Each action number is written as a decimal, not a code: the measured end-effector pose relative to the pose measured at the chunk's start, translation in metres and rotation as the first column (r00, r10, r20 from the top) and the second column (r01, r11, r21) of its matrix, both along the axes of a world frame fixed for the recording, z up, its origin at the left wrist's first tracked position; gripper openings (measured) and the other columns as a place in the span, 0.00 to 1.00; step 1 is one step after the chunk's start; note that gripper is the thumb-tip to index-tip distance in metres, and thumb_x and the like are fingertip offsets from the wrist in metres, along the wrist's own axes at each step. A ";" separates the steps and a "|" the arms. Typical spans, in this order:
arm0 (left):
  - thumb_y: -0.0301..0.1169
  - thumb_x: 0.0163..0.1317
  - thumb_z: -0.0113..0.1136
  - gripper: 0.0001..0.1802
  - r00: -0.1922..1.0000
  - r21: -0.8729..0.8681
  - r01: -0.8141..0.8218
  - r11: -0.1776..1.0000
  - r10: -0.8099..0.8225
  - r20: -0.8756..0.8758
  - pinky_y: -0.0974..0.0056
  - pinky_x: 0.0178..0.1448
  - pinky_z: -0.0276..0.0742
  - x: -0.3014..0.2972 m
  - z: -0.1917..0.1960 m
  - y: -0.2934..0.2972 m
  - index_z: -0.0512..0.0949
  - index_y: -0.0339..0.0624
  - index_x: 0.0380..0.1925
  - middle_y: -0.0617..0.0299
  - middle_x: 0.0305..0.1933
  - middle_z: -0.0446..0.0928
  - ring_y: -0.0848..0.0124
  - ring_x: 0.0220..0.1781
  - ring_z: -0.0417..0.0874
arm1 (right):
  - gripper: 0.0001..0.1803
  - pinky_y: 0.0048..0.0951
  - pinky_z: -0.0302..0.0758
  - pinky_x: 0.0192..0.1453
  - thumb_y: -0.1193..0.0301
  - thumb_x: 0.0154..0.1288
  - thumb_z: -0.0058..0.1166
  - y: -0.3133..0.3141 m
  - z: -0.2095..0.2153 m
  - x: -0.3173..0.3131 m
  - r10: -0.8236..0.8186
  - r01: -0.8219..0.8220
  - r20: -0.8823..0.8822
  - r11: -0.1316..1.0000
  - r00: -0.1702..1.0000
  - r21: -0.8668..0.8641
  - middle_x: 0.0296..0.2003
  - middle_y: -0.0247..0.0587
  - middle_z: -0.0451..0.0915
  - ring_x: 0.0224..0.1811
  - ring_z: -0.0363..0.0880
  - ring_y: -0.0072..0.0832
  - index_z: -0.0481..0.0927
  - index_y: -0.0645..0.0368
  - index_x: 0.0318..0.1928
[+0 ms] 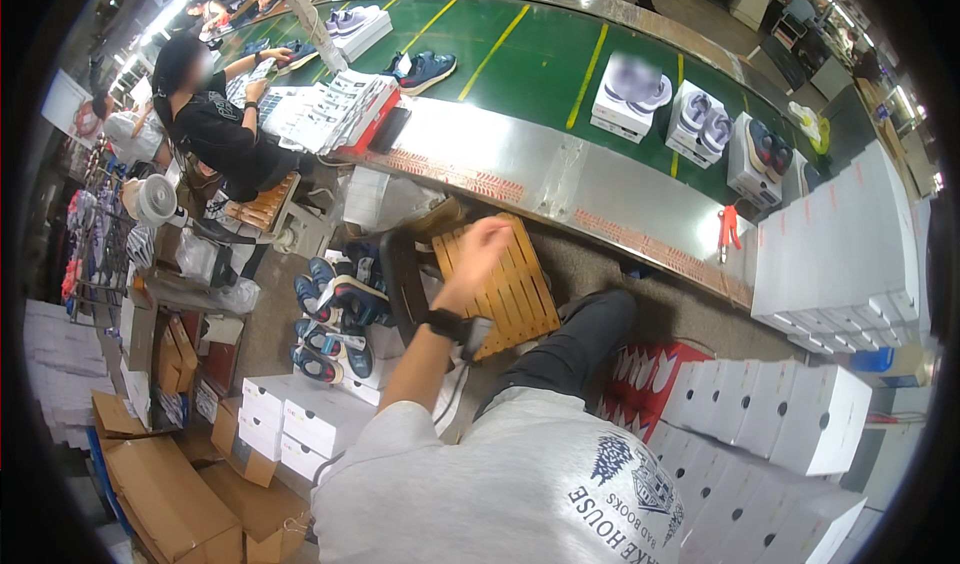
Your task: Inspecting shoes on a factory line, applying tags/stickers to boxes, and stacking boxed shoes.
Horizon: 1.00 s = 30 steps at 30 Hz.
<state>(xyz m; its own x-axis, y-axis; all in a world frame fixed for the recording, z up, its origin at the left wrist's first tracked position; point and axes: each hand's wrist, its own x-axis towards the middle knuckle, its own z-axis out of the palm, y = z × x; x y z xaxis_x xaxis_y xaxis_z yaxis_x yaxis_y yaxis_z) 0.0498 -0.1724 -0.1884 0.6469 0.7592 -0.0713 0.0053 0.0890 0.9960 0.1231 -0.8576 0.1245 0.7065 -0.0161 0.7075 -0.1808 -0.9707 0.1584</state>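
Observation:
My left hand [483,249] is raised over a slatted wooden stool seat [515,299], with a dark band and watch on the wrist. Its fingers look bent and are smeared, so whether they are spread or closed does not show; no object is visible in it. My right hand is out of the picture. Past the stool runs a green conveyor belt [520,59] with a metal edge. Pale purple shoes [703,124] stand on white shoe boxes there, and dark blue shoes [768,151] sit on another box. A red-handled air gun [729,229] lies on the metal edge.
White boxes [840,254] are stacked at the right, more boxes [770,414] beside me. Dark blue shoes [340,299] pile up left of the stool. Open cartons [175,494] stand at lower left. A co-worker [215,114] sits at the belt beside stacked papers [335,109].

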 end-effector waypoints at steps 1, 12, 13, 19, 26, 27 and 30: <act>0.33 0.72 0.61 0.12 0.990 -0.064 0.109 0.992 -0.103 0.092 0.68 0.53 0.79 0.039 0.041 -0.011 0.82 0.36 0.49 0.61 0.46 0.83 0.74 0.46 0.83 | 0.29 0.44 0.72 0.65 0.63 0.75 0.54 0.016 -0.019 0.016 0.058 -0.055 -0.020 0.994 0.998 0.099 0.61 0.56 0.75 0.62 0.75 0.46 0.68 0.68 0.68; 0.27 0.67 0.64 0.17 0.193 0.575 -0.047 0.817 -0.557 0.808 0.65 0.33 0.71 0.105 0.322 0.050 0.86 0.70 0.49 0.70 0.25 0.70 0.73 0.24 0.66 | 0.29 0.35 0.72 0.67 0.63 0.80 0.46 0.279 -0.124 0.262 0.687 -0.314 0.065 0.244 0.724 0.918 0.67 0.49 0.72 0.64 0.74 0.37 0.64 0.64 0.74; 0.27 0.67 0.64 0.17 0.222 0.587 -0.076 0.806 -0.561 0.798 0.65 0.33 0.71 0.104 0.328 0.060 0.86 0.70 0.49 0.70 0.25 0.70 0.73 0.24 0.66 | 0.29 0.34 0.72 0.67 0.63 0.80 0.45 0.316 -0.124 0.283 0.741 -0.284 0.114 0.108 0.662 0.953 0.67 0.48 0.71 0.65 0.74 0.36 0.63 0.64 0.74; 0.25 0.67 0.64 0.16 0.559 0.615 0.247 0.749 -0.628 0.541 0.67 0.31 0.68 0.133 0.310 0.143 0.86 0.68 0.44 0.69 0.24 0.68 0.74 0.23 0.66 | 0.29 0.39 0.64 0.71 0.78 0.65 0.50 0.599 -0.159 0.342 0.982 -0.704 -0.046 0.165 0.185 0.691 0.60 0.52 0.74 0.65 0.71 0.43 0.70 0.68 0.68; 0.22 0.71 0.58 0.11 0.977 0.807 0.016 0.590 0.161 -0.137 0.72 0.41 0.73 0.154 0.188 0.380 0.81 0.36 0.51 0.65 0.37 0.75 0.77 0.34 0.75 | 0.37 0.46 0.70 0.65 0.70 0.54 0.73 0.747 -0.224 0.355 0.999 -0.849 0.037 -0.014 0.006 0.528 0.59 0.53 0.74 0.59 0.73 0.50 0.74 0.67 0.64; 0.25 0.71 0.59 0.11 0.957 0.668 -0.010 0.744 0.201 -0.210 0.68 0.41 0.75 0.146 0.157 0.435 0.82 0.36 0.50 0.64 0.38 0.80 0.76 0.34 0.78 | 0.37 0.46 0.70 0.65 0.70 0.54 0.73 0.766 -0.230 0.354 0.998 -0.843 0.057 -0.026 0.006 0.537 0.59 0.53 0.74 0.59 0.73 0.50 0.74 0.67 0.64; 0.29 0.62 0.63 0.11 0.710 0.670 0.343 0.659 0.285 -0.644 0.56 0.47 0.82 0.100 0.026 0.620 0.87 0.39 0.42 0.49 0.42 0.87 0.60 0.42 0.88 | 0.36 0.48 0.73 0.62 0.65 0.55 0.73 0.810 -0.246 0.350 1.000 -0.902 0.011 -0.024 -0.021 0.431 0.56 0.52 0.76 0.57 0.74 0.51 0.76 0.67 0.62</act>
